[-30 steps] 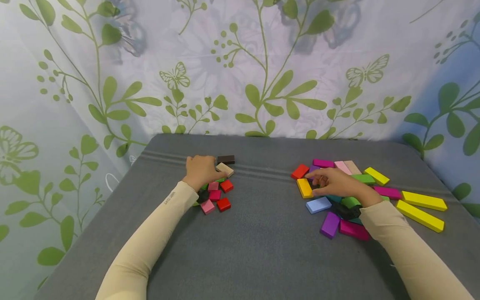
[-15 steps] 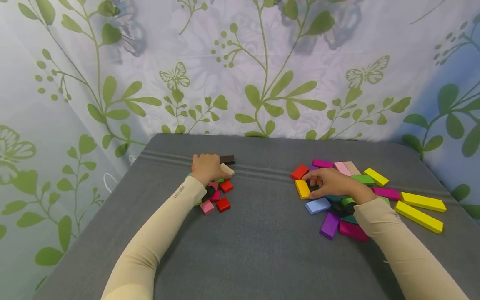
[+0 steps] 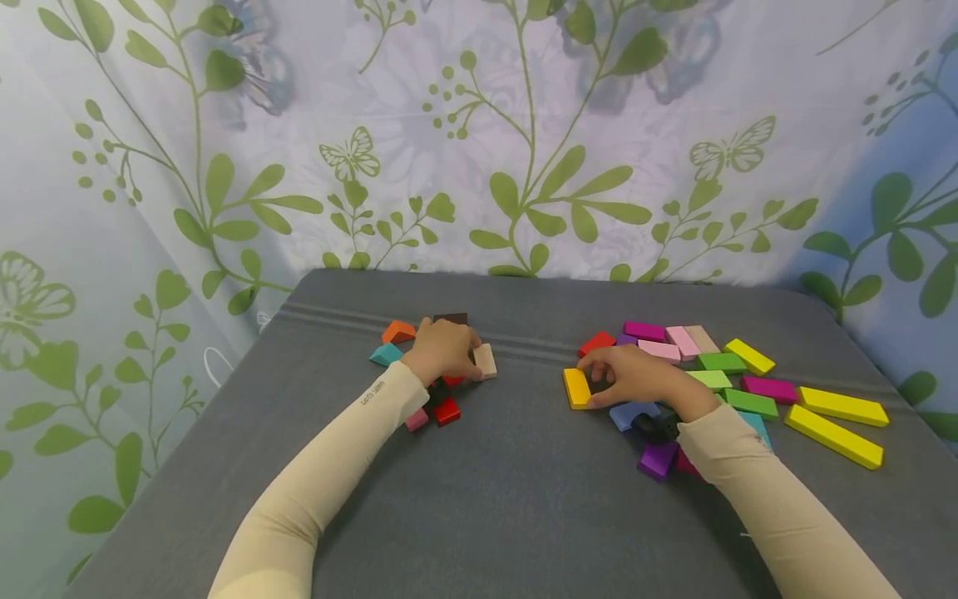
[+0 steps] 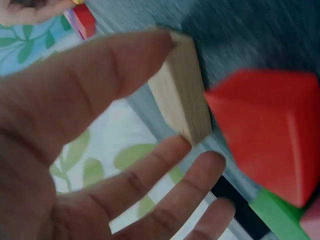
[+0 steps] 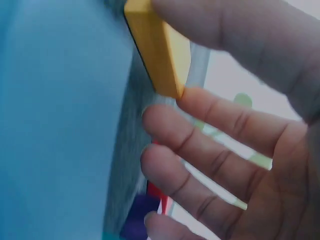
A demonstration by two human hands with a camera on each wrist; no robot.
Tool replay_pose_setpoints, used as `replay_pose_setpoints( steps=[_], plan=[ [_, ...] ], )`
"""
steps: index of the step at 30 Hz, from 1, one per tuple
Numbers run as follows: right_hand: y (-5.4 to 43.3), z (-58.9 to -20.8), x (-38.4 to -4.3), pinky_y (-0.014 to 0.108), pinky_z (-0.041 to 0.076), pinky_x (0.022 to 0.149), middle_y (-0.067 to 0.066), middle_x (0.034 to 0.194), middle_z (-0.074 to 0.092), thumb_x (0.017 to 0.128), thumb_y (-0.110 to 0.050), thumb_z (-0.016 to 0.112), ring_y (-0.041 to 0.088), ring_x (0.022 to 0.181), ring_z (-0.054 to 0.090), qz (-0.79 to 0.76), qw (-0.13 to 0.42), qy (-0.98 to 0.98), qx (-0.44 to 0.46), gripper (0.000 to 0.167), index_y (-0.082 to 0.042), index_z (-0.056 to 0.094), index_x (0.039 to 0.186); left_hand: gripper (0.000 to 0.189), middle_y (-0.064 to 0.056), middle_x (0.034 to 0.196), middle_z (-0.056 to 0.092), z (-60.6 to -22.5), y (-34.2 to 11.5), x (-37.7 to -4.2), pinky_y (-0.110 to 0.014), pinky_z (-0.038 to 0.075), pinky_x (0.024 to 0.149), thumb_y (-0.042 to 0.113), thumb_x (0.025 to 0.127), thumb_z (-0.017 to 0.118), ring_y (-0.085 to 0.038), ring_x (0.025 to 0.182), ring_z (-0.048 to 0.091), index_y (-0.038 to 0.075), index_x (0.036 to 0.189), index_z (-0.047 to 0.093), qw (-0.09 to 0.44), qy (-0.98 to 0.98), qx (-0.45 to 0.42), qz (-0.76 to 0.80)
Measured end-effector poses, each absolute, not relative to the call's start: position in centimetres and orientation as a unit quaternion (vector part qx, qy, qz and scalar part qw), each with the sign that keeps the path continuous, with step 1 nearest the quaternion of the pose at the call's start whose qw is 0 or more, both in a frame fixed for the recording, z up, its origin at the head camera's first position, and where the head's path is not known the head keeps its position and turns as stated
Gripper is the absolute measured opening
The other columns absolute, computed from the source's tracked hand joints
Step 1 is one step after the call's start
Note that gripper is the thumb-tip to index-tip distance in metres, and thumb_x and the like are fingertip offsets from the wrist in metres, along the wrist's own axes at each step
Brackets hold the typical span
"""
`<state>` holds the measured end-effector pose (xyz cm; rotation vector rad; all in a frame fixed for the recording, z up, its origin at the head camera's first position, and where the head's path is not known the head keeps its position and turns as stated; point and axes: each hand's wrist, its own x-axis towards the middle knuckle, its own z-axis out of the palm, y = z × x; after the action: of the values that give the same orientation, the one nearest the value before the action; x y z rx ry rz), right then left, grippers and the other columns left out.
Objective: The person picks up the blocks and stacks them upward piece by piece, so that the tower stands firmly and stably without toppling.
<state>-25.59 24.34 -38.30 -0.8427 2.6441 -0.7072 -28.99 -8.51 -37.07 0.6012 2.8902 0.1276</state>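
At the right edge of the left pile, my left hand [image 3: 443,349] pinches a plain wooden block [image 3: 486,361] between thumb and index finger. The left wrist view shows thumb and index finger at opposite ends of this wooden block [image 4: 182,92], beside a large-looking red block [image 4: 272,125]. My right hand [image 3: 632,374] holds a yellow-orange block [image 3: 576,388] by its ends, thumb at the near one. In the right wrist view the yellow-orange block [image 5: 159,50] lies between thumb and index finger, the other fingers loosely bent.
Around the left hand lie orange [image 3: 398,332], teal [image 3: 386,354], dark brown [image 3: 452,319] and red [image 3: 447,411] blocks. The right pile has red [image 3: 597,344], blue [image 3: 633,414], purple [image 3: 657,460] and long yellow [image 3: 843,405] blocks on the grey table [image 3: 516,499]. A patterned curtain hangs behind.
My left hand has moved right, sliding the wooden block away from its pile. The right hand has taken the yellow-orange block and brought it left, toward the table's middle.
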Motion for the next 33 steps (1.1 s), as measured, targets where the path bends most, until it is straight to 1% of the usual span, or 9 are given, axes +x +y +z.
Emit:
replay_pose_setpoints(
  steps=[2,6,10,14,22,26,30,32,33],
  plan=[
    [23.7,-38.4,-25.2,0.039,0.058,0.083,0.005,0.103,0.070,0.088,-0.021,0.091,0.020,0.089,0.061,-0.246,0.132,0.917,-0.286,0.053,0.005,0.071,0.130,0.053,-0.003,0.127,0.078,-37.0,-8.4,-28.3,-0.054,0.040,0.109,0.041,0.094,0.087,-0.031,0.115,0.069,0.019,0.141,0.074,0.099,0.968,0.222,0.054],
    [22.4,-38.6,-24.5,0.042,0.060,0.084,0.008,0.103,0.071,0.088,-0.020,0.091,0.021,0.087,0.063,-0.243,0.111,0.919,-0.291,0.052,0.007,0.071,0.128,0.054,-0.003,0.132,0.076,-36.9,-8.4,-27.2,-0.056,0.041,0.111,0.037,0.094,0.088,-0.032,0.119,0.069,0.018,0.142,0.072,0.110,0.957,0.258,0.073],
    [21.2,-38.7,-23.7,0.038,0.058,0.080,0.008,0.101,0.068,0.089,-0.021,0.091,0.019,0.083,0.059,-0.244,0.102,0.918,-0.297,0.054,0.008,0.070,0.129,0.054,-0.002,0.135,0.075,-37.2,-8.7,-26.4,-0.059,0.040,0.115,0.034,0.093,0.089,-0.029,0.126,0.068,0.016,0.141,0.072,0.115,0.947,0.285,0.096],
    [20.1,-38.8,-22.9,0.034,0.055,0.077,0.008,0.102,0.065,0.090,-0.023,0.090,0.018,0.082,0.057,-0.243,0.097,0.920,-0.292,0.056,0.008,0.069,0.132,0.054,-0.002,0.133,0.076,-37.4,-8.8,-25.8,-0.061,0.040,0.117,0.032,0.092,0.090,-0.027,0.127,0.067,0.014,0.141,0.073,0.119,0.937,0.305,0.119],
    [18.6,-39.6,-22.2,0.035,0.056,0.075,0.012,0.107,0.067,0.090,-0.026,0.089,0.019,0.083,0.060,-0.278,0.088,0.914,-0.281,0.058,0.005,0.068,0.133,0.055,-0.005,0.134,0.075,-37.8,-8.9,-25.3,-0.054,0.044,0.115,0.027,0.090,0.092,-0.026,0.126,0.067,0.011,0.140,0.073,0.134,0.919,0.336,0.157],
    [18.9,-42.4,-23.5,0.036,0.055,0.072,0.013,0.106,0.065,0.092,-0.038,0.087,0.020,0.082,0.060,-0.293,0.072,0.907,-0.294,0.061,0.002,0.067,0.134,0.057,-0.007,0.136,0.073,-38.1,-9.0,-25.4,-0.050,0.048,0.113,0.024,0.090,0.091,-0.027,0.127,0.067,0.008,0.141,0.071,0.145,0.913,0.335,0.181],
    [19.5,-46.0,-25.8,0.036,0.055,0.075,0.004,0.109,0.066,0.087,-0.057,0.088,0.017,0.086,0.061,-0.290,0.071,0.913,-0.277,0.071,-0.010,0.068,0.137,0.059,-0.009,0.138,0.072,-38.4,-9.3,-25.7,-0.046,0.052,0.110,0.025,0.091,0.091,-0.027,0.127,0.067,0.007,0.142,0.070,0.149,0.907,0.337,0.201],
    [18.9,-45.4,-25.4,0.036,0.054,0.076,0.004,0.109,0.066,0.087,-0.053,0.089,0.016,0.087,0.061,-0.290,0.072,0.916,-0.266,0.068,-0.010,0.068,0.136,0.059,-0.009,0.138,0.072,-38.6,-9.5,-25.8,-0.045,0.052,0.110,0.026,0.091,0.091,-0.028,0.127,0.067,0.006,0.142,0.070,0.150,0.904,0.341,0.210],
    [18.5,-44.5,-24.9,0.036,0.055,0.078,0.004,0.109,0.066,0.087,-0.050,0.090,0.017,0.087,0.061,-0.294,0.074,0.916,-0.262,0.067,-0.009,0.068,0.135,0.060,-0.009,0.138,0.072,-39.3,-9.7,-26.3,-0.045,0.052,0.109,0.031,0.091,0.091,-0.027,0.127,0.067,0.007,0.143,0.070,0.142,0.901,0.351,0.213]
  ],
)
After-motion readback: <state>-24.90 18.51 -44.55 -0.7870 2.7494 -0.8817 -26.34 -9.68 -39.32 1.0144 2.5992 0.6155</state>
